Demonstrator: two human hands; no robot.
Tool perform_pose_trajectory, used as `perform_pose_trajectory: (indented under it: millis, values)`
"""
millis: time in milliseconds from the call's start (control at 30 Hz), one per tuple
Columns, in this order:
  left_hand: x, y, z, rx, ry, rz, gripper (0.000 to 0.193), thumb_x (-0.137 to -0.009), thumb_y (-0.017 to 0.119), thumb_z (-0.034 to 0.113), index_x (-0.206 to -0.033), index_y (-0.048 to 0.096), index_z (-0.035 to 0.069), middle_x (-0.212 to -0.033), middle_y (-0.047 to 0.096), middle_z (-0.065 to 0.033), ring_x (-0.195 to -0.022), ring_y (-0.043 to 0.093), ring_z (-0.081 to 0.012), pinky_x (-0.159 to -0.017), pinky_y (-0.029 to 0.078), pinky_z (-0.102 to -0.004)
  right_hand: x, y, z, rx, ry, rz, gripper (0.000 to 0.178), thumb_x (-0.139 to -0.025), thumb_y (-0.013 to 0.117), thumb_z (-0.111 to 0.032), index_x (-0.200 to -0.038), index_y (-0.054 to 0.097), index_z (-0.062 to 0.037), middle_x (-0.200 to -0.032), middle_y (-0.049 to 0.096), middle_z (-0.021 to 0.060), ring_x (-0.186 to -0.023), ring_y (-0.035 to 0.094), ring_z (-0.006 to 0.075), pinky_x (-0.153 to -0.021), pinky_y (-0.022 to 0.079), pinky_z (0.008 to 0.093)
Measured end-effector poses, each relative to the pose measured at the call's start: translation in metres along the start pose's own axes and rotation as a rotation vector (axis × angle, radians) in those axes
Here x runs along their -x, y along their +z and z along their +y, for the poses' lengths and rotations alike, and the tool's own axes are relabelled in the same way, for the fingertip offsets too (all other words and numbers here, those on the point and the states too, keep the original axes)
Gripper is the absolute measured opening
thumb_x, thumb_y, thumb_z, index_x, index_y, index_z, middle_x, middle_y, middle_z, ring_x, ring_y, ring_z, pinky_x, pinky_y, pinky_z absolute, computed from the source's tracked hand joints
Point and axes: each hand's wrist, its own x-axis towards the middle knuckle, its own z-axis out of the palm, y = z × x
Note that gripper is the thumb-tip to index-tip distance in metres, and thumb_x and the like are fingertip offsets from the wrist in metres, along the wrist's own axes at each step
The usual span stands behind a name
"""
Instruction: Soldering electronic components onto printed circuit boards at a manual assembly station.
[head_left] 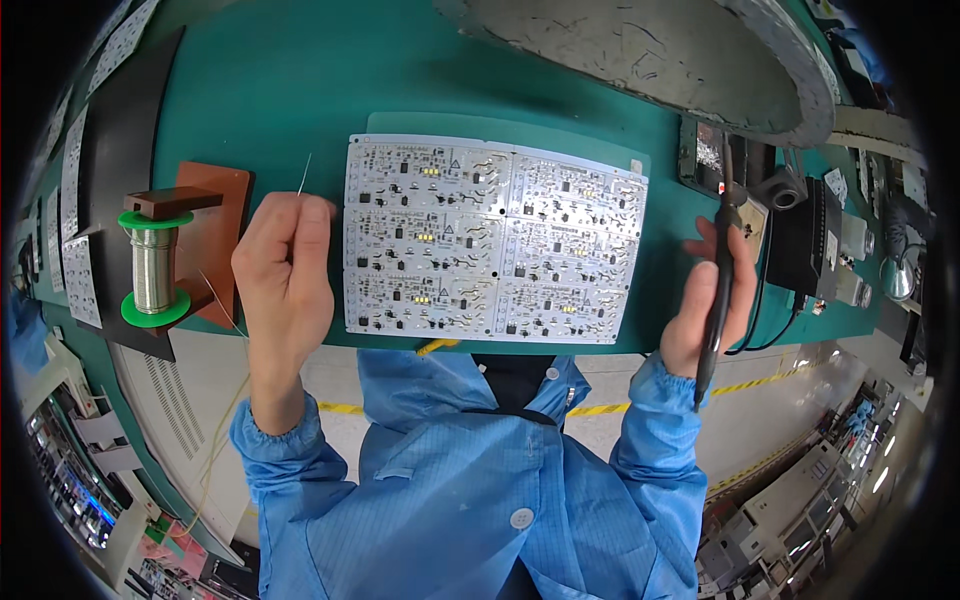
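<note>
My left hand (285, 275) is closed in a pinch on a thin solder wire (305, 175), whose end sticks up past the fingertips. In my right hand (688, 320) a black soldering iron (714, 320) is gripped like a pen, its tip end pointing away from me. Between the hands lies a white panel of circuit boards (500, 225), flat and covered with small parts. Neither the wire nor the iron touches the panel. Left of my left hand stands a green-ended spool of solder wire (153, 270) on a brown stand (215, 260).
A large scuffed grey hood-like piece (650, 55) overhangs the far right of the green bench mat (300, 80). A black box (800, 240) with cables and an iron holder (785, 190) stands at right. More white boards (73, 200) lie along the left edge.
</note>
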Motion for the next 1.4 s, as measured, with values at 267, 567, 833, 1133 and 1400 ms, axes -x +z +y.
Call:
perform_pose_trajectory:
  millis: [267,567,833,1133,1400]
  values:
    - [0.007,0.006,0.014,-0.130,0.039,-0.004,0.019,-0.086,0.069,0.014,-0.086,0.062,-0.003,-0.100,0.059,-0.0128,-0.081,0.059,-0.0246,-0.069,0.047,-0.0311,0.020,0.025,-0.015,-0.139,0.029,-0.099,0.063,-0.081,0.071,0.005,-0.137,0.044,0.0003,-0.128,0.057,0.0243,-0.089,0.063,0.0145,-0.078,0.053,0.0273]
    - [0.033,-0.012,0.045,-0.036,0.248,0.193,0.034,-0.076,0.072,-0.002,-0.106,0.056,-0.005,-0.113,0.057,-0.0186,-0.100,0.057,-0.0250,-0.085,0.045,-0.0336,0.018,0.028,-0.036,-0.390,-0.102,0.111,0.079,-0.074,0.072,0.012,-0.142,0.034,-0.0002,-0.137,0.045,0.0266,-0.125,0.052,0.0329,-0.079,0.057,0.0329]
    - [-0.009,-0.008,0.044,0.240,-0.256,-0.130,0.019,-0.090,0.069,0.011,-0.090,0.064,-0.007,-0.077,0.067,-0.0060,-0.062,0.057,-0.0038,-0.052,0.043,-0.0172,0.009,0.016,-0.046,-0.472,0.009,0.105,0.072,-0.079,0.070,0.009,-0.142,0.037,0.0014,-0.140,0.044,0.0260,-0.126,0.052,0.0314,-0.076,0.056,0.0301]
    - [-0.018,-0.004,0.031,0.412,-0.339,-0.287,0.020,-0.091,0.068,0.011,-0.093,0.066,-0.009,-0.082,0.071,-0.0101,-0.065,0.062,-0.0063,-0.057,0.049,-0.0206,0.009,0.007,-0.058,-0.542,0.140,0.107,0.069,-0.082,0.071,0.004,-0.142,0.037,0.0025,-0.139,0.045,0.0258,-0.126,0.052,0.0306,-0.079,0.056,0.0300]
    - [-0.021,-0.006,0.032,0.410,-0.344,-0.324,0.022,-0.091,0.069,0.013,-0.093,0.066,-0.009,-0.081,0.071,-0.0101,-0.064,0.062,-0.0065,-0.056,0.050,-0.0206,0.008,0.010,-0.056,-0.542,0.139,0.113,0.069,-0.082,0.072,0.002,-0.142,0.037,0.0021,-0.140,0.045,0.0260,-0.124,0.053,0.0298,-0.078,0.056,0.0292]
